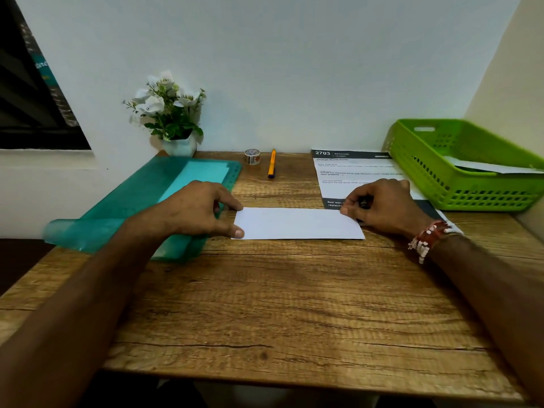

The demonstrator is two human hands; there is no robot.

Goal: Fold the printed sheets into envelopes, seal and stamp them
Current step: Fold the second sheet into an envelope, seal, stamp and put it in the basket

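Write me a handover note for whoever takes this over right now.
Left grip holds the folded sheet by its left edge, thumb and forefinger. Right grip pinches its right end. The sheet lies flat on the table.
A printed sheet lies behind it, next to the green basket, which holds paper. Tape roll and pen are at the back.
Done: sheet folded to a strip.
Left: finish the envelope, seal, stamp. No stamp in view.

Bare wood spans the near half of the desk [265, 304]. Farther in, the folded sheet [297, 223] lies mid-desk, a teal folder [141, 207] fills the left, a green basket [459, 184] the right. Between pen [271, 164] and printed sheet [353, 175] a bare lane reaches the wall [294, 83].
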